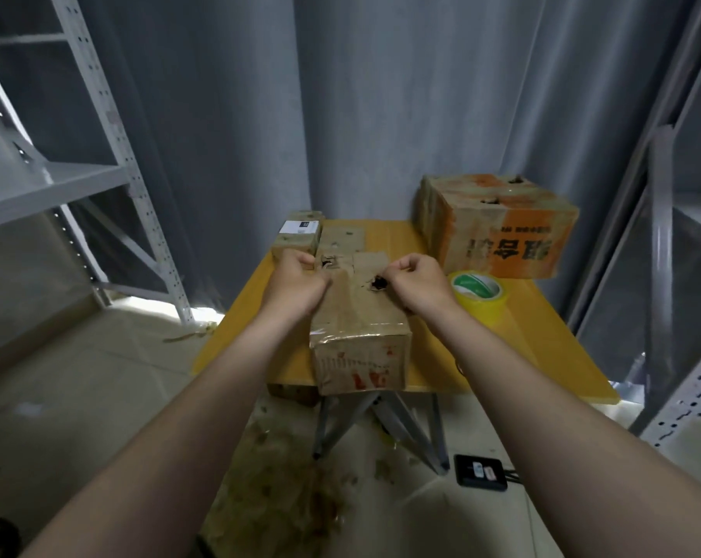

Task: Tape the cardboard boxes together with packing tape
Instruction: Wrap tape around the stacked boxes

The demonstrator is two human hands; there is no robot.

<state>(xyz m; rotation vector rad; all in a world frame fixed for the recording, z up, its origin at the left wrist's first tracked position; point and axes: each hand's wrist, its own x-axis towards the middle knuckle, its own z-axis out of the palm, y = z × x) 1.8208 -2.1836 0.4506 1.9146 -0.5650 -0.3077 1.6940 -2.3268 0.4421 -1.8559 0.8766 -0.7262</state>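
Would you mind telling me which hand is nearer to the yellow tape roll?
Right. The right hand is over the cardboard box, just beside the yellow tape roll; the left hand is across the box top, farther away.

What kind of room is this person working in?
Likely a storeroom or packing corner: grey perforated metal shelving racks, worn brown cardboard boxes on a small yellow folding table, and a roll of yellow packing tape.

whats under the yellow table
Visible: grey crossed metal legs and brownish scraps on the floor; a flat black device lies in front. The yellow tabletop and the long brown cardboard box hide the rest.
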